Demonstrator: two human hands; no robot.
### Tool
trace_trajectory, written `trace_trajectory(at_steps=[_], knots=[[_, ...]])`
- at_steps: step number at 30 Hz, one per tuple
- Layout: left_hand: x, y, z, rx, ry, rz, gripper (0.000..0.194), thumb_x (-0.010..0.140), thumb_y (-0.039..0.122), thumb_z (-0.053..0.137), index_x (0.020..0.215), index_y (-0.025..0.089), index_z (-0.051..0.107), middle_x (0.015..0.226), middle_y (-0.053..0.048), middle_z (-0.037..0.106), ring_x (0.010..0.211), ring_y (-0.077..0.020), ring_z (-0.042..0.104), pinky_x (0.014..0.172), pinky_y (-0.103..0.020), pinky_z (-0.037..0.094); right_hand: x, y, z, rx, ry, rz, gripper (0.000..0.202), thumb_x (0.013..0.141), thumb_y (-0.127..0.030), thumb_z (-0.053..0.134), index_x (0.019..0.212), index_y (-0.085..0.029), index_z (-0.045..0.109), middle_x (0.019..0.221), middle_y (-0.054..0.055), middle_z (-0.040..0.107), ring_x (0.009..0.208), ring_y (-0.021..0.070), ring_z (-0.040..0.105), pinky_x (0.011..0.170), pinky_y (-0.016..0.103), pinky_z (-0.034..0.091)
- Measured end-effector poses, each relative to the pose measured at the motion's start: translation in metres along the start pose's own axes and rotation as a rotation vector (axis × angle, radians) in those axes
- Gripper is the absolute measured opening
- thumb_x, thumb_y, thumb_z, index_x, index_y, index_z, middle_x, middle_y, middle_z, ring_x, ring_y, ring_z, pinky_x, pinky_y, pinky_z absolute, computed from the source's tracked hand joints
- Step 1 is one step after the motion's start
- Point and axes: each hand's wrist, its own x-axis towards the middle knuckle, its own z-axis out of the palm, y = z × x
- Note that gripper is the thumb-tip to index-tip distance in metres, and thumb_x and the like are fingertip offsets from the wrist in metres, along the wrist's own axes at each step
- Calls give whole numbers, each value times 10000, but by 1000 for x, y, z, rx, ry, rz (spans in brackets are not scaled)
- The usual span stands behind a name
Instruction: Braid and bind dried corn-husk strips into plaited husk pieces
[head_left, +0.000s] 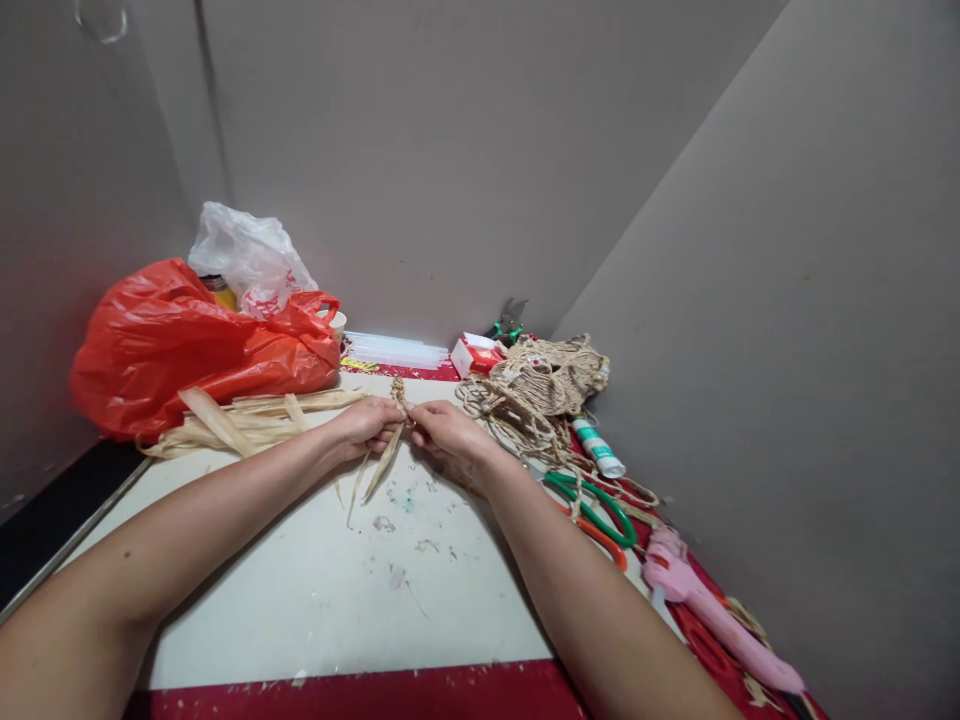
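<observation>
Near the back middle of the white board, my left hand (pixel 375 422) and my right hand (pixel 439 425) meet with fingertips almost touching. Both are closed on a short braid (pixel 398 388) of dry, straw-coloured fibre, whose plaited end points away from me. Loose strips (pixel 382 470) of the same fibre hang from between my hands toward me. The fingers hide the spot where braid and strips join. Left of my left hand lies a pile of flat dry fibre strips (pixel 247 425).
A red plastic bag (pixel 172 340) and a white bag (pixel 251 255) stand back left. Clear sticks (pixel 394 350), a red-white box (pixel 476 355) and coiled cord (pixel 551 380) lie at the back. Green-handled scissors (pixel 600 510) and a pink glue gun (pixel 712 610) lie right, beside grey walls.
</observation>
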Motion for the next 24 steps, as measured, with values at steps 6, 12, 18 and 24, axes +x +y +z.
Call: trace_trajectory(at_steps=[6, 12, 18, 24], knots=[[0, -2, -3, 209, -37, -3, 166, 765, 272, 542, 705, 119, 566, 456, 99, 216, 373, -36, 135, 373, -196, 99, 0, 1, -9, -16, -129, 109, 363, 807, -445, 523, 595, -150, 523, 354, -90, 288, 329, 41, 187, 361, 219, 113], [1, 0, -9, 689, 63, 228, 161, 726, 263, 549, 712, 128, 633, 544, 34, 493, 493, -74, 380, 474, -188, 275, 2, 8, -8, 302, -212, 212, 261, 718, -308, 585, 562, -176, 422, 362, -108, 264, 318, 24, 138, 337, 181, 65], [-14, 24, -6, 1091, 150, 175, 168, 713, 220, 504, 600, 155, 611, 513, 21, 507, 501, -108, 420, 502, -214, 287, 2, 6, 4, 369, -73, 219, 124, 697, -204, 519, 600, -127, 530, 341, -109, 246, 311, 21, 140, 328, 167, 66], [-23, 16, 22, 1308, 330, 188, 188, 747, 257, 504, 625, 160, 609, 626, -100, 614, 592, -196, 552, 571, -266, 356, -1, 2, 9, 596, -115, 259, 221, 712, -191, 503, 540, -179, 365, 366, -99, 281, 316, 19, 143, 321, 160, 69]])
